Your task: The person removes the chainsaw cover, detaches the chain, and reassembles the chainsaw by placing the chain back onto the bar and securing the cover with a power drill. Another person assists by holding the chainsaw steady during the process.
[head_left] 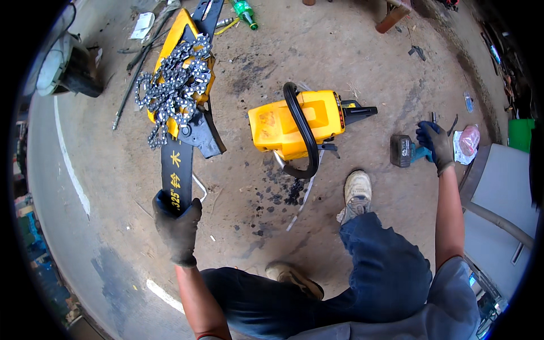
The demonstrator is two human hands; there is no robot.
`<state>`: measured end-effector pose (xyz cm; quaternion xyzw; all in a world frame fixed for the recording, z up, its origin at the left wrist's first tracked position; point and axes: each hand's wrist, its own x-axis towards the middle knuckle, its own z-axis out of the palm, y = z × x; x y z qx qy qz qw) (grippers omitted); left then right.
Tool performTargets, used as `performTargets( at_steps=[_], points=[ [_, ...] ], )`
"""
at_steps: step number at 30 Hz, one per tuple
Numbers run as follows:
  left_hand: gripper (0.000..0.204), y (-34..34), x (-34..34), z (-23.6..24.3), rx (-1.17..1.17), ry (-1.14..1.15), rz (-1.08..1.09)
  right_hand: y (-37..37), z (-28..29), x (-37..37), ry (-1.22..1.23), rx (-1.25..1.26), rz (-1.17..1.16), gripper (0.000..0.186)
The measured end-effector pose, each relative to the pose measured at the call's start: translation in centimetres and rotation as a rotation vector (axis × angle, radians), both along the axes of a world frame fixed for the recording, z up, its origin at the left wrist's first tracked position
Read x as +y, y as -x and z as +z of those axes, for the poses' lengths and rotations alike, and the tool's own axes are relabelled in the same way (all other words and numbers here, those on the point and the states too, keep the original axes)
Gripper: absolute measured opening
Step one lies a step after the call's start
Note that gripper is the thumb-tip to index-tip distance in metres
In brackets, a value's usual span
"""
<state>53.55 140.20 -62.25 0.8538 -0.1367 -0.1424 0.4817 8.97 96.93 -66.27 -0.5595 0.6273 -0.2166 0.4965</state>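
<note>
My left hand (178, 229), in a dark work glove, is closed around the near end of a black chainsaw guide bar (174, 161). A tangled saw chain (181, 79) lies heaped over yellow and black parts (177, 34) at the bar's far portion. On the right, my gloved right hand (435, 143) wraps around a teal cordless power tool (419, 153), whose black battery (400, 151) points left; its head is mostly hidden by the glove. Between my hands, a yellow chainsaw body (314, 120) with a curved black handle (303, 127) rests on the ground, touched by neither hand.
Dark oil spots (294, 192) stain the concrete by the saw. A green bottle (243, 12) lies at the top; a dark bucket (79, 71) stands far left. A bent metal rod (199, 187) lies beside the bar. A pink bundle (469, 139) and grey panel (504, 192) are at right.
</note>
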Motion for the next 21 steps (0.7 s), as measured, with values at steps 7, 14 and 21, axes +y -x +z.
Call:
performTargets(
  at_steps=[7, 14, 21],
  points=[
    [0.052, -0.3, 1.9, -0.4, 0.094, -0.009, 0.069, -28.4, 3.9, 4.1, 0.003, 0.064, 0.631, 0.062],
    [0.047, -1.6, 2.9, 0.4, 0.053, -0.12, 0.124, -37.7, 0.0, 3.9, -0.271, 0.149, 0.732, 0.034],
    [0.042, -1.8, 4.1, -0.4, 0.036, -0.156, 0.138, -34.1, 0.8, 7.1, -0.353, -0.2, 0.369, 0.052]
  ],
)
